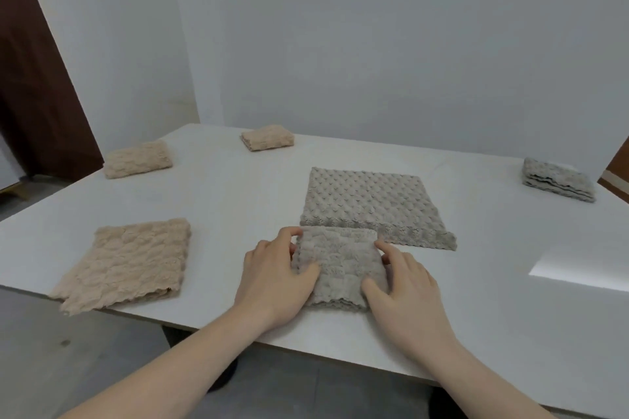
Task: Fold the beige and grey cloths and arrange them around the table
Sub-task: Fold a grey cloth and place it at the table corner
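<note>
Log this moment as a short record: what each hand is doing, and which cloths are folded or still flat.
left hand: grips left edge of folded grey cloth
right hand: grips its right edge
flat grey cloth: spread out behind it, unfolded
large beige cloth: near left, overhanging table edge
small folded beige cloths: far left, far centre
folded grey stack: far right

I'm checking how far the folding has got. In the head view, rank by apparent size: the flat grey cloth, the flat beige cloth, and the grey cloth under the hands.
1. Flat grey cloth and flat beige cloth: look alike, and the beige is nearer, so unranked.
2. Grey cloth under the hands: clearly smallest.
</note>
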Motion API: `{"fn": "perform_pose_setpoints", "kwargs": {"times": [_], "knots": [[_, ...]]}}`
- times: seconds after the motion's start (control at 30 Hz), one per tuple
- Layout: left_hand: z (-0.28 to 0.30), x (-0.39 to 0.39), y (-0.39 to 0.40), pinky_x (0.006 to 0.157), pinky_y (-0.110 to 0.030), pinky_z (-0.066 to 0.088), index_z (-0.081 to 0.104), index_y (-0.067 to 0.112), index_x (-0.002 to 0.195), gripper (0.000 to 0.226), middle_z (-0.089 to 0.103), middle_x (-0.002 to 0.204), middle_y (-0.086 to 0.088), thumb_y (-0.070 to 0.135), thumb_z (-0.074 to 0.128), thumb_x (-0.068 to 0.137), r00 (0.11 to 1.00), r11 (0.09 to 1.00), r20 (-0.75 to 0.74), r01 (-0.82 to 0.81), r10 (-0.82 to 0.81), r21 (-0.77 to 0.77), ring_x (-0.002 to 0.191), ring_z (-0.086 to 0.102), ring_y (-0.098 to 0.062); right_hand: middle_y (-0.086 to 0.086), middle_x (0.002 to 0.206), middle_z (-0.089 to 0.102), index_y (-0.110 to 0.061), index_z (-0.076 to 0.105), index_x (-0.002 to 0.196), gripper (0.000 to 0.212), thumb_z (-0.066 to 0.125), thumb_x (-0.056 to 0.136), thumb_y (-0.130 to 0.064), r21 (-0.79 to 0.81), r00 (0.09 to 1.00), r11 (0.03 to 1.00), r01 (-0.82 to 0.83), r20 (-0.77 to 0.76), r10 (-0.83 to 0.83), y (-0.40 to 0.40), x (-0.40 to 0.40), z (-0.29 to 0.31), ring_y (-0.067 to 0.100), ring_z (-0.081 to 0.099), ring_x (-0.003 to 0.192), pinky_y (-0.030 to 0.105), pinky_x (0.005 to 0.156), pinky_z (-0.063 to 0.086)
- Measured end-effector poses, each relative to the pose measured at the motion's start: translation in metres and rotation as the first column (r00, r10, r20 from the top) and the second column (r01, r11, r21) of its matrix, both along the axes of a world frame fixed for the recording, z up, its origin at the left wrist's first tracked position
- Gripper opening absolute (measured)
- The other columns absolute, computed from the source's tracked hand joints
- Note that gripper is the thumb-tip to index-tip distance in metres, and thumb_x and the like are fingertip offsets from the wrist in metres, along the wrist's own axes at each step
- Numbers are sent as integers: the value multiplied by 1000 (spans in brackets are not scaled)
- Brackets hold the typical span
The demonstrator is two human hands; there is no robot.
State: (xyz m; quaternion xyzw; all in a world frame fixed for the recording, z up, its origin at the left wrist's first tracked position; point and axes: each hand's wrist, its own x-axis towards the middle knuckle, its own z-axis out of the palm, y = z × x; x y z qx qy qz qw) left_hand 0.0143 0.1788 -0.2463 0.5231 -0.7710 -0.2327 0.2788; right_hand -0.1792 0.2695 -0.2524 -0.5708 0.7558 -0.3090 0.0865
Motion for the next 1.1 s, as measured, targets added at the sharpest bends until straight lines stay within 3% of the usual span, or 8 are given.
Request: {"fn": "perform_pose_setpoints", "kwargs": {"times": [0.23, 0.37, 0.43, 0.57, 0.67, 0.83, 0.93, 1.1], "knots": [[-4, 0, -4, 88, -34, 45, 41, 54, 130, 54, 57, 103, 23, 28, 62, 87, 989, 996, -121, 88, -86, 8, 94, 56, -7, -32, 116, 43, -50, 31, 143, 64, 41, 80, -57, 15, 997, 997, -80, -6, 80, -4, -7, -2, -5, 36, 113, 37, 118, 23], [1, -1, 4, 95, -27, 45, 47, 46, 131, 50, 57, 122, 29, 19, 63, 92, 987, 992, -102, 126, -123, 20, 113, 57, -2, -29, 115, 47, -50, 33, 143, 66, 60, 84, -38, 29, 987, 996, -87, 135, 83, -2, -6, 7, 0, 44, 116, 36, 116, 29], [8, -3, 11, 90, -22, 45, 49, 45, 129, 48, 56, 119, 29, 16, 62, 93, 990, 990, -52, 130, -128, 48, 107, 57, 1, -28, 116, 51, -47, 31, 146, 73, 65, 83, -31, 87, 972, 992, -86, 228, 64, -2, -5, 20, 0, 48, 115, 32, 111, 35], [48, -16, 30, 88, -26, 50, 50, 45, 120, 51, 57, 116, 22, 6, 57, 88, 997, 961, -75, 54, -35, 272, 102, 58, 2, -13, 103, 60, -34, 19, 154, 89, 66, 81, -16, 333, 841, 936, -110, 533, -91, -4, -9, 76, 4, 64, 89, 27, 83, 56], [100, -26, 64, 77, -25, 52, 47, 48, 104, 49, 55, 111, 12, 2, 50, 85, 981, 866, -118, -77, 155, 495, 94, 59, -5, -5, 102, 57, -27, 14, 156, 90, 63, 83, -7, 482, 777, 858, -176, 603, -179, 18, -14, 129, 8, 65, 79, 21, 69, 56], [168, -34, 127, 60, -17, 44, 53, 29, 84, 37, 56, 110, 2, -8, 49, 83, 944, 773, -215, -63, 252, 632, 82, 58, -14, -1, 108, 59, -35, 26, 148, 82, 65, 82, -8, 473, 759, 863, -177, 623, -186, 79, -36, 200, 14, 68, 85, 24, 61, 56], [189, -41, 147, 51, -24, 43, 55, 23, 78, 32, 64, 84, -5, -8, 51, 81, 923, 715, -243, -47, 297, 698, 62, 56, -14, 0, 109, 59, -33, 28, 148, 83, 70, 81, -9, 482, 757, 853, -199, 629, -179, 106, -58, 223, 17, 69, 86, 25, 63, 56], [210, -69, 173, 65, -22, 44, 61, 25, 72, 39, 71, 86, -4, -12, 51, 80, 918, 667, -238, -36, 316, 744, 66, 54, -17, 4, 109, 61, -34, 38, 140, 74, 71, 79, -7, 458, 739, 860, -226, 656, -155, 129, -88, 249, 18, 71, 78, 30, 60, 59]]}}
